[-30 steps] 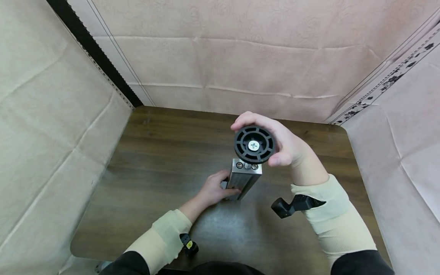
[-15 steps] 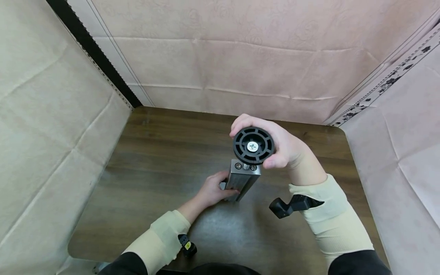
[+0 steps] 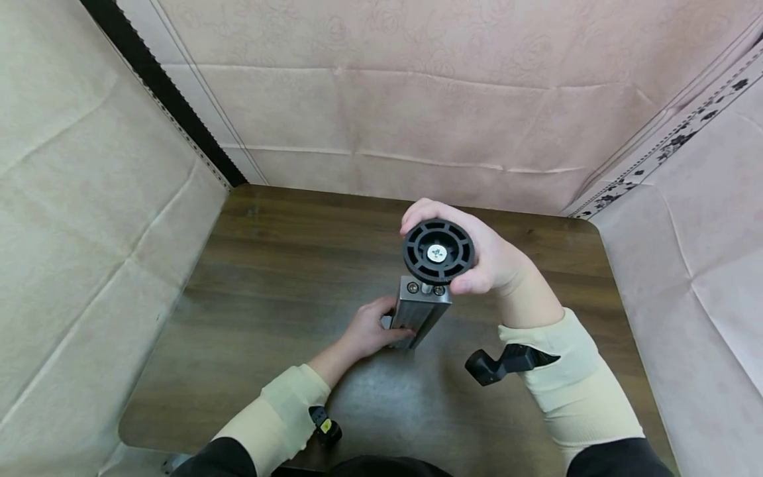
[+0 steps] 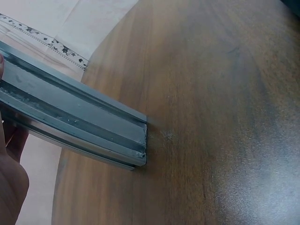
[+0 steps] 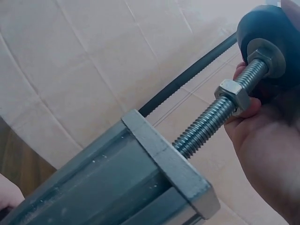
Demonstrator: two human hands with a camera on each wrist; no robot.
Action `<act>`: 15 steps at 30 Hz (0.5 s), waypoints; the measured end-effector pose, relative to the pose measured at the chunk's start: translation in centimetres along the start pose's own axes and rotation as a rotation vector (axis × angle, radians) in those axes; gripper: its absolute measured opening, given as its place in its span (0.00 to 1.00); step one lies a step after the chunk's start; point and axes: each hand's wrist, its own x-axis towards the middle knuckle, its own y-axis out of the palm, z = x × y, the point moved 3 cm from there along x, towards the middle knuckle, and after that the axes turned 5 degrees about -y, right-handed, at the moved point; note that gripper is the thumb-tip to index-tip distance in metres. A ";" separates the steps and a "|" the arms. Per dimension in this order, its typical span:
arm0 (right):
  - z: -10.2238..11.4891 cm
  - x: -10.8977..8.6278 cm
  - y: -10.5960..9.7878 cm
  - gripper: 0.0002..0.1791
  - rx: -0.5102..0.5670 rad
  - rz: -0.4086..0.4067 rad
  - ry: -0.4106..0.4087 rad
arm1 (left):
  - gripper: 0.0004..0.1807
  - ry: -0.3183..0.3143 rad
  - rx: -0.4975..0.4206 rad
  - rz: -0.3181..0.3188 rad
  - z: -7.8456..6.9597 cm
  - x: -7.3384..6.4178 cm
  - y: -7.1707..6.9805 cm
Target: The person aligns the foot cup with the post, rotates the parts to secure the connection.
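In the head view my left hand grips an upright aluminium profile low down. The left wrist view has the profile's grooved side, its lower end at the wooden table. My right hand holds a black round levelling foot by its rim, thumb on the near side and fingers round the far side. In the right wrist view a threaded rod joins the foot to the metal end plate on the profile. A hex nut sits partway along the rod, apart from the plate.
The brown wooden table has rounded corners. Pale fabric walls stand at the back, left and right. A black wrist camera juts inward from the right sleeve; another sits on the left.
My right thumb has slid slightly left along the near rim of the foot, and the right forearm has shifted a little left. The left hand keeps its grip on the profile.
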 end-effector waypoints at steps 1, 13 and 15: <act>0.0 -0.1 0.1 0.33 0.022 -0.013 0.011 | 0.20 -0.004 -0.001 0.003 0.0 0.0 0.0; -0.2 -0.8 0.8 0.32 0.117 -0.147 0.026 | 0.21 0.013 -0.011 -0.038 0.3 0.1 0.2; -0.2 -0.9 0.9 0.32 0.087 -0.162 0.011 | 0.21 0.003 -0.009 -0.028 0.2 0.1 0.2</act>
